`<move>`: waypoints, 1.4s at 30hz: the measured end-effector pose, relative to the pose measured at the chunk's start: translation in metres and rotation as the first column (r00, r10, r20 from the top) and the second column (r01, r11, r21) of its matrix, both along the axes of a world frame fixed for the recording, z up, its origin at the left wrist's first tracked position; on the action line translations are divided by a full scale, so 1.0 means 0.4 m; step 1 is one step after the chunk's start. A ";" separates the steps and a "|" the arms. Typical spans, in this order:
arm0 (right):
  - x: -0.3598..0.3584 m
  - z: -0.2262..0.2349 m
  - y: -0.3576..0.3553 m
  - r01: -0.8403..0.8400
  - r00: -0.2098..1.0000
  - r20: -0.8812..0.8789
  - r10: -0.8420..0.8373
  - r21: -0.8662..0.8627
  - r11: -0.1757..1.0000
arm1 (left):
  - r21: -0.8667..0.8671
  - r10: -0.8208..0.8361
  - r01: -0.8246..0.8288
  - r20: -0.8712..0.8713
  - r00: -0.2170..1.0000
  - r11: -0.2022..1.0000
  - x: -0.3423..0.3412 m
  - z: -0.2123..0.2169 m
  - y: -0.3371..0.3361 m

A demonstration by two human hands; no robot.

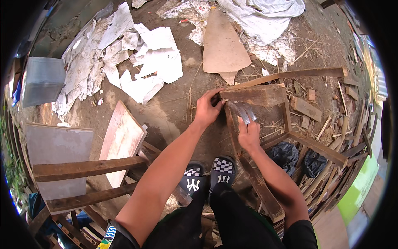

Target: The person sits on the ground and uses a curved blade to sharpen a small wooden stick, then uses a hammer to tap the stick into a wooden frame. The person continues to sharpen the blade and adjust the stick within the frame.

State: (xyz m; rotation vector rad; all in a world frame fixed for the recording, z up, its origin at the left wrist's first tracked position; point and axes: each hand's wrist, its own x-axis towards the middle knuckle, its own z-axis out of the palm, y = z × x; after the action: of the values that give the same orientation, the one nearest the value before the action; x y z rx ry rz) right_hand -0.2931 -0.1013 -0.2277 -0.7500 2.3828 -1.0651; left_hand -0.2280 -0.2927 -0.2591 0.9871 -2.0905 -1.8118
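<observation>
A frame of brown wooden bars [257, 95] stands in front of me, tilted, with its bars meeting at a corner in the middle. My left hand [208, 108] is closed at that corner, fingers curled over the bar ends and the thumb pressed against the wood. Whether a small piece sits under the fingertips cannot be made out. Just to its right, my right hand [249, 136] grips a shiny, curved silver metal piece [243, 111], blurred, its exact kind unclear. The metal lies close beside the frame's corner, below the wide upper bar.
Torn white sheets [159, 54] and a pointed brown board [226, 41] lie on the dirt floor ahead. Boards [120, 141] and wooden bars [87, 168] stand at left, near a grey box [43, 81]. Scrap wood [306, 108] and black plastic bags [284, 155] fill the right.
</observation>
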 end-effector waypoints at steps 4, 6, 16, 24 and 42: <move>0.002 0.007 0.005 -0.089 0.995 -0.060 0.086 -0.057 0.994 | 0.002 -0.001 0.001 0.007 1.000 1.000 0.003 -0.011 -0.004; 0.007 0.004 0.005 -0.080 0.994 -0.085 0.072 -0.105 0.991 | 0.006 -0.003 0.003 0.013 1.000 1.000 0.002 -0.009 -0.004; -0.002 -0.007 -0.025 -0.073 0.987 -0.134 0.087 0.107 0.992 | -0.002 -0.004 0.004 -0.054 0.999 1.000 0.006 -0.013 -0.006; -0.002 0.013 0.011 0.017 0.992 0.126 -0.017 -0.005 1.000 | -0.031 -0.009 0.009 -0.006 1.000 0.999 0.008 0.002 -0.003; -0.020 -0.032 0.000 -0.110 0.990 -0.083 0.115 0.068 0.992 | -0.083 -0.022 0.016 -0.069 0.997 0.996 0.004 -0.015 0.000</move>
State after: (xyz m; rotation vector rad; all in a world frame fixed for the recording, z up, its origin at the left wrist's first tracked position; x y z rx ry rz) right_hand -0.3012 -0.1015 -0.2406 -0.9138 2.4020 -0.9252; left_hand -0.2264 -0.2928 -0.2650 0.8739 -2.1210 -1.7279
